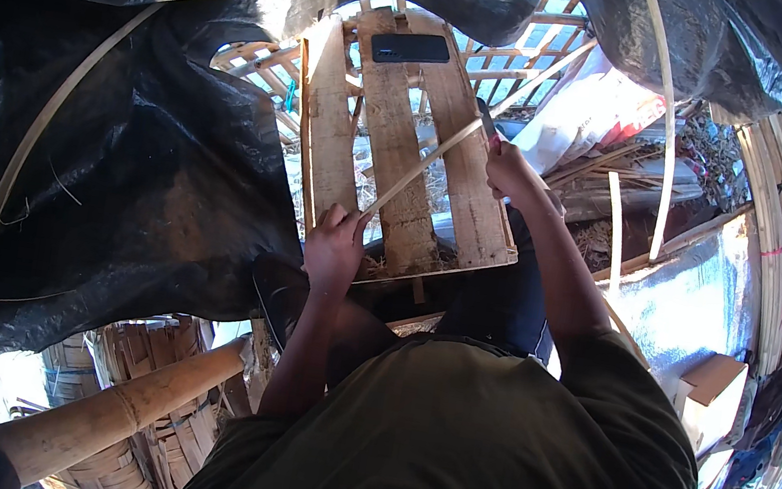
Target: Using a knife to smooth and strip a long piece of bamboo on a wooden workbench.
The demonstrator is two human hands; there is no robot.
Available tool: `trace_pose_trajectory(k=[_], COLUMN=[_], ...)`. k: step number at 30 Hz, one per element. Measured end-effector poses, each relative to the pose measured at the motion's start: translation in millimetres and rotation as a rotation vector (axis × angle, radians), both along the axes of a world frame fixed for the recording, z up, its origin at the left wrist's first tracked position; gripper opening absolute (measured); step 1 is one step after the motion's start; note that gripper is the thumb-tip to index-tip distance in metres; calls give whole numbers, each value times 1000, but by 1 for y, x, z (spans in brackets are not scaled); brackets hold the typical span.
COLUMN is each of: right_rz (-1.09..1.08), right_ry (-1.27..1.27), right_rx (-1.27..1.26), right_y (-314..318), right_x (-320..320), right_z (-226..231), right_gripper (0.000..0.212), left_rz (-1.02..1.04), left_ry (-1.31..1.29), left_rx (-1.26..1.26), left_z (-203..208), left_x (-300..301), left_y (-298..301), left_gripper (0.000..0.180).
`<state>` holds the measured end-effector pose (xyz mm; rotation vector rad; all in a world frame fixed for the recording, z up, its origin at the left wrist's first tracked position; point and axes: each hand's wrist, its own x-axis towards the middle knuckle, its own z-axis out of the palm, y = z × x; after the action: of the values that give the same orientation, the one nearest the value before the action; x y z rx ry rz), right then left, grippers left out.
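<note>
A thin pale strip of bamboo or wood slants up to the right over a slatted wooden stand. My left hand is closed round its lower end, close to the stand's near left corner. At the stand's right side my right hand grips a knife, whose dark blade points up and away. The strip's far end meets the blade or lies right beside it; I cannot tell whether they touch. Fingers cover most of the knife's handle.
A black phone lies on the stand's far end. Black plastic sheeting hangs at the left and overhead. A thick bamboo pole crosses the lower left. Bundled long strips stand at the right, near a cardboard box.
</note>
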<state>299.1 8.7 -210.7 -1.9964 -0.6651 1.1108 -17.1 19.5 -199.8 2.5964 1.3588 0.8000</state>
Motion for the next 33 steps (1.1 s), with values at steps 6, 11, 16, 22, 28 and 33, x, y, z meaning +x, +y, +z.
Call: trace_pose_trajectory(k=[6, 11, 16, 22, 28, 33], right_rz=[-194, 501, 7, -107, -125, 130], right_ry=[-341, -620, -19, -150, -328, -301], right_rx=[91, 168, -30, 24, -44, -47], right_y=[5, -2, 3, 6, 3, 17], right_x=[82, 107, 11, 52, 43, 23], right_z=[-49, -54, -11, -32, 2, 17], right_gripper=[34, 40, 39, 46, 35, 33], left_rz=[-4, -16, 9, -1, 24, 43], left_ry=[-24, -35, 0, -17, 24, 27], left_rx=[4, 8, -11, -20, -6, 38], left_z=[0, 1, -5, -3, -4, -7], left_x=[11, 11, -3, 3, -1, -10], left_y=[0, -1, -1, -1, -2, -2], left_gripper=[19, 19, 18, 17, 14, 10])
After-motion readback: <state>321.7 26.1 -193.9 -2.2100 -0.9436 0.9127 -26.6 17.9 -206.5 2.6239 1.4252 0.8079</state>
